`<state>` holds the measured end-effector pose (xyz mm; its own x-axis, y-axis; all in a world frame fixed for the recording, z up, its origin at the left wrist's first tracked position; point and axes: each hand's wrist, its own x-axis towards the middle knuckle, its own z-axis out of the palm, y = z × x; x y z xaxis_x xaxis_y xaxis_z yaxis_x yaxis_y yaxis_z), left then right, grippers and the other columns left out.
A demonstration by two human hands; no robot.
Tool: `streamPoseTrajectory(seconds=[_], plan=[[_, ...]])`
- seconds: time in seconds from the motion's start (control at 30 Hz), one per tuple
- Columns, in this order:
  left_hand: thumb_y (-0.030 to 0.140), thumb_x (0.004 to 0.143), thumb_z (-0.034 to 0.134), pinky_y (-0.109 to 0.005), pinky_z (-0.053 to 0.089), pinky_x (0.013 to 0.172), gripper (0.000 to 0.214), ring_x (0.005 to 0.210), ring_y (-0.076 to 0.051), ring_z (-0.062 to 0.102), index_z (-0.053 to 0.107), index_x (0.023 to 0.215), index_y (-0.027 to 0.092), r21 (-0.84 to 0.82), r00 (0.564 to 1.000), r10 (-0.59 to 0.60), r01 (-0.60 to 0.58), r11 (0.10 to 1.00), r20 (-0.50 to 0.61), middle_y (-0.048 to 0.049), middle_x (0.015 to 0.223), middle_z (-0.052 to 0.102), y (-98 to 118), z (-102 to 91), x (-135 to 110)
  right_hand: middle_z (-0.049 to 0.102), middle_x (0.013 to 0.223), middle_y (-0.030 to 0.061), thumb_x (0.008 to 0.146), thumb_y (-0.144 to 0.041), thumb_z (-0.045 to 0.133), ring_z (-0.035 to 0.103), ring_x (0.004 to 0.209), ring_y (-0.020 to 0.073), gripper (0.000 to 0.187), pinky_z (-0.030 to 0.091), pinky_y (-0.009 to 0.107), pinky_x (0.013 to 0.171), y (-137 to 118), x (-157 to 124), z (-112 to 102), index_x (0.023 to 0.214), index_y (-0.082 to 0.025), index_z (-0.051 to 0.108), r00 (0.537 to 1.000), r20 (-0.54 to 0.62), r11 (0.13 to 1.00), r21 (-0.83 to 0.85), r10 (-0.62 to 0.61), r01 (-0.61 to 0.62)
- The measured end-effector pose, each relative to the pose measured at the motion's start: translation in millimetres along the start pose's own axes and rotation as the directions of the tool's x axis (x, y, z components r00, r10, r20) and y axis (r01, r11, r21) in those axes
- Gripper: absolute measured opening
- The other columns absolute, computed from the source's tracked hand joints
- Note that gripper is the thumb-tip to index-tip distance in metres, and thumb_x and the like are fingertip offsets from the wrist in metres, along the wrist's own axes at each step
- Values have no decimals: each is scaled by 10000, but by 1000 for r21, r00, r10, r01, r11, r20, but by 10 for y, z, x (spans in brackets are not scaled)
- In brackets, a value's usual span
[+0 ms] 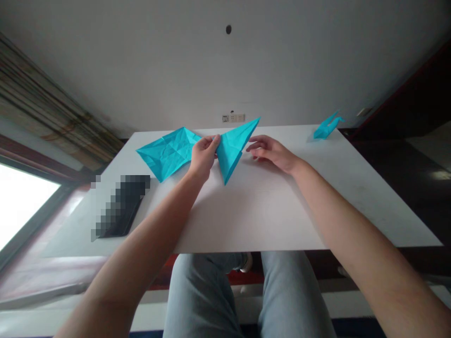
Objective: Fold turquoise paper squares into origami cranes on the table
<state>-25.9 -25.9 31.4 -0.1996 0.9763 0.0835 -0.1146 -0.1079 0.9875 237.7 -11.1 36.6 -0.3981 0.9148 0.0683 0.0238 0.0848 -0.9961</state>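
My left hand (203, 156) is closed in a pinch on the left edge of a folded turquoise paper (234, 146), a pointed triangular shape lifted a little off the white table (253, 211). My right hand (271, 151) lies just right of that paper, fingers stretched out and low over the table, fingertips close to the paper's right edge but holding nothing. A second turquoise sheet (167, 151), creased and unfolded, lies flat behind and left of my left hand.
A finished turquoise origami figure (327, 126) stands at the table's far right corner. A dark, pixelated flat object (121, 206) rests on the left part of the table. Wall sockets (233, 118) sit behind the far edge. My knees show below the near edge.
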Motion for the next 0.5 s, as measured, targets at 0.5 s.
streamPoseTrajectory(seconds=[0.5], plan=[[476,1005,935,-180,380,514,472,543,-63,445,608,807,198,-196,975,-149,181,964,165,76,635,456,67,92,-116,817,1013,1,783,-512,1060,748,942,209,549,643,352,856,58,26,217,1194,-269,789,978,157,990,71,-134,124]])
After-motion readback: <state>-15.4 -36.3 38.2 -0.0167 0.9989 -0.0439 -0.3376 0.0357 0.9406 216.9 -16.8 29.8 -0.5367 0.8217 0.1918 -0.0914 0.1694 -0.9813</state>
